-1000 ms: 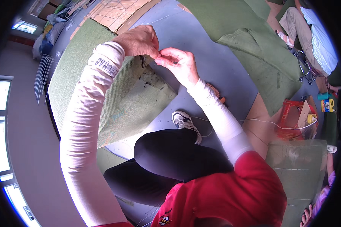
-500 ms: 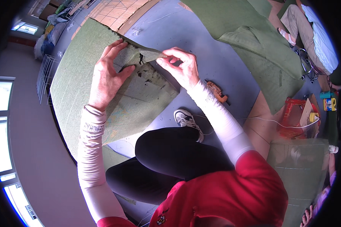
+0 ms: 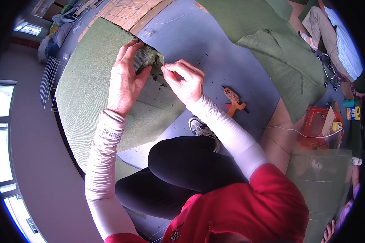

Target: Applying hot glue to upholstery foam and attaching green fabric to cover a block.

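A large green mesh-backed sheet (image 3: 85, 77) spreads before me on the left, its far corner turned up in a folded mesh flap (image 3: 143, 59). My left hand (image 3: 125, 77) is closed on that flap, fingers over the edge and thumb on the near side. Just to the right, my right hand (image 3: 186, 80) pinches the flap's tip between thumb and fingers. Dark crumbs or torn patches (image 3: 156, 75) show beneath the fold; their exact nature is unclear. An orange glue gun (image 3: 233, 99) lies on the grey floor, right of my right wrist.
More green sheeting (image 3: 271, 52) covers the floor at the far right, near a seated person (image 3: 332, 36). A red crate-like object (image 3: 312, 127) and a white cord (image 3: 290, 128) lie to the right. Cardboard (image 3: 127, 14) and a wire rack (image 3: 49, 81) are beyond the sheet.
My right hand has drawn the flap's tip left and slightly down, bunching the fold closer to my left hand. My left hand has shifted right, still gripping the flap.
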